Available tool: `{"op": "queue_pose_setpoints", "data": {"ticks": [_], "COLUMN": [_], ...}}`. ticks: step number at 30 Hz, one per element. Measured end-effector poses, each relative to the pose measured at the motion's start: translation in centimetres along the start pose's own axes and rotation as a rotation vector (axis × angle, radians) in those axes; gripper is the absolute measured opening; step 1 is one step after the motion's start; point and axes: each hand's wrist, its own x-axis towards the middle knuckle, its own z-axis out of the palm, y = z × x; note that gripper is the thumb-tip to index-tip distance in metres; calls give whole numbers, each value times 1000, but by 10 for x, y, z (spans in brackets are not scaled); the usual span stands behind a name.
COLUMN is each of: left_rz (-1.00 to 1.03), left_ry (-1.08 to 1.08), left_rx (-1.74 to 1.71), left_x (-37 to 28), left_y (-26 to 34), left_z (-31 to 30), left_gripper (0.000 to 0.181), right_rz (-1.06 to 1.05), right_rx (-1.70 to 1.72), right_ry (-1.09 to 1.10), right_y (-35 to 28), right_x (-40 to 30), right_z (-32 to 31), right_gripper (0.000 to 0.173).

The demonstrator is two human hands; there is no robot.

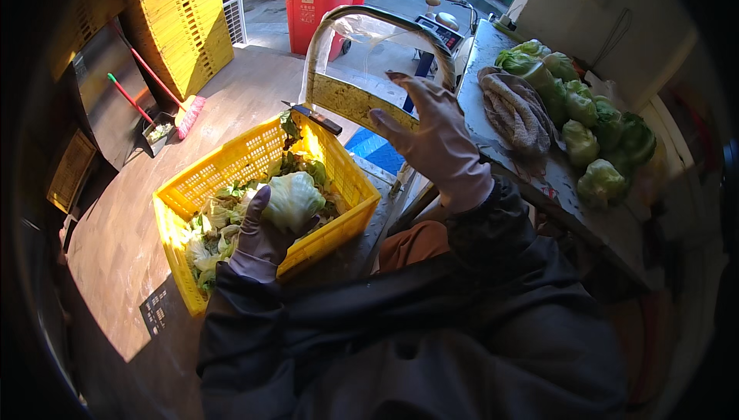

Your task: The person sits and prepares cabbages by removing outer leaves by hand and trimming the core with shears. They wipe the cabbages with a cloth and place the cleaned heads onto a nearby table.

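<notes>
My left hand (pixel 262 238), in a thin glove, holds a head of lettuce (pixel 294 200) above a yellow plastic crate (pixel 225 160). Loose lettuce leaves and trimmings (pixel 216 218) lie in the crate. My right hand (pixel 439 143), also gloved, is raised with its fingers apart and nothing in them, right of the crate and near a metal-framed chair back (pixel 352 96). A knife (pixel 316 118) with a dark handle rests across the crate's far corner. On the table (pixel 479 56) at the right, several lettuce heads (pixel 579 102) are piled beside a crumpled towel (pixel 515 109).
Stacked yellow crates (pixel 176 21) stand at the back left, near a pink-bristled broom (pixel 190 117) and a dustpan (pixel 157 134). A red wheeled bin (pixel 314 13) stands beyond the chair. A digital scale display (pixel 441 32) is beside the table's far end.
</notes>
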Motion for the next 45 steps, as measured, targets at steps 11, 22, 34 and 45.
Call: {"op": "queue_pose_setpoints", "data": {"ticks": [11,22,34,45], "left_rz": [62,398,223,326], "left_ry": [64,94,-185,172], "left_rx": [-163,31,-386,-269], "left_x": [3,24,24,13], "left_y": [3,-16,3,5], "left_z": [1,-4,-56,-24], "left_gripper": [57,51,62,68], "right_rz": [262,-135,-455,129], "right_rx": [-629,501,388,898], "right_ry": [119,-187,-64,82], "right_y": [207,-79,-79,-72], "right_x": [-47,-29,-89,-63], "right_z": [-92,103,157,143], "right_gripper": [31,40,28,34]}}
